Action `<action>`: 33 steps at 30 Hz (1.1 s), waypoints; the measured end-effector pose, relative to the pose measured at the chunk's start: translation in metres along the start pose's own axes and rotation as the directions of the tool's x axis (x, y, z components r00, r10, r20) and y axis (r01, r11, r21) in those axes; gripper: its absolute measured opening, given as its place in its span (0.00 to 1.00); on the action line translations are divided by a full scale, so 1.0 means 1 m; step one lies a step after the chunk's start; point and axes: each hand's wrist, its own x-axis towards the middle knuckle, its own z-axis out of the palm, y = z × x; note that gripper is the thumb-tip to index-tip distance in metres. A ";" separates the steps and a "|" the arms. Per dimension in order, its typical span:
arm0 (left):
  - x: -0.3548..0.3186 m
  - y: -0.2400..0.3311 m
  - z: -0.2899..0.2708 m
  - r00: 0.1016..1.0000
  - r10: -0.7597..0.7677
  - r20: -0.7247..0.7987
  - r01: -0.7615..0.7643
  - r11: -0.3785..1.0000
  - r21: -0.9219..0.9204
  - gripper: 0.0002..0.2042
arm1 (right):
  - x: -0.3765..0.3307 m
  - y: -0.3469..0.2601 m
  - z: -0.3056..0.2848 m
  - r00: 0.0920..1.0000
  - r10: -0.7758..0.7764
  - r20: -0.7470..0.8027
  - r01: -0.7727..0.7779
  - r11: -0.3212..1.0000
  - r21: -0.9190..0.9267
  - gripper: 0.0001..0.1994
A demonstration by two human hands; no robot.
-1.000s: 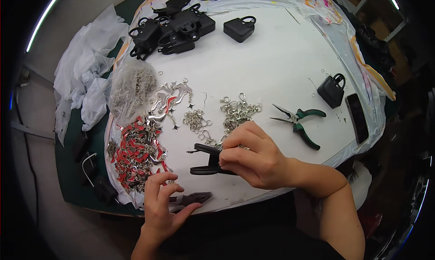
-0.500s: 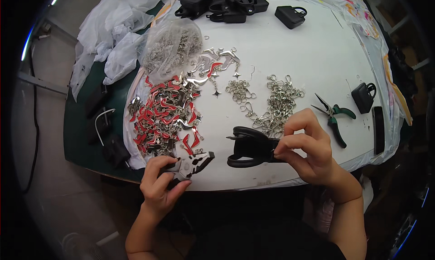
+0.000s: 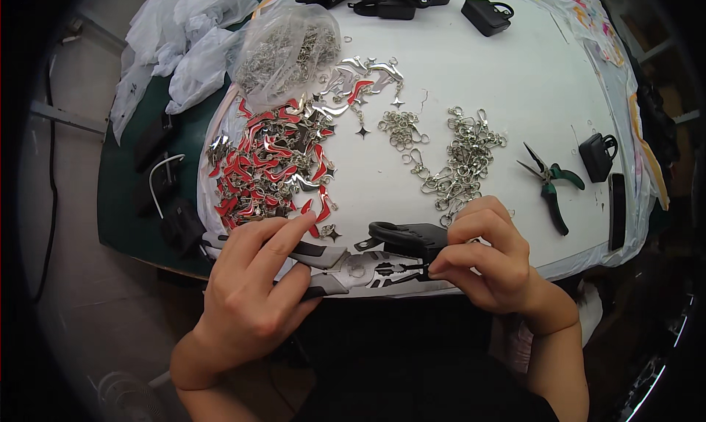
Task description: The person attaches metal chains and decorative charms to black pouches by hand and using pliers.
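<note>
Pliers (image 3: 358,270) sit in the half-curled left hand (image 3: 256,290), their nose now brought up to the small black bag (image 3: 412,237) pinched in the right hand (image 3: 494,254), putting both within working reach; contact is unclear. Metal clasps (image 3: 465,157) lie beyond the right hand.

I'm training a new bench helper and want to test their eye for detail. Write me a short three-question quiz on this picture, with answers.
1. What does the left hand hold, and what does the right hand hold?
2. True or false: the green-handled pliers lie on the white work surface, to the right of the silver clasps.
3. The shoe-shaped charms piled at the left are mainly: A) blue and gold; B) red and silver; C) green and white?

Key:
1. Left, grey-and-black pliers; right, a small black bag.
2. True.
3. B.
</note>
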 end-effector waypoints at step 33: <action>0.002 -0.030 0.000 0.995 0.088 0.049 -0.090 0.995 0.049 0.21 | -0.011 -0.022 -0.072 0.933 0.198 0.302 -0.006 0.845 -0.535 0.38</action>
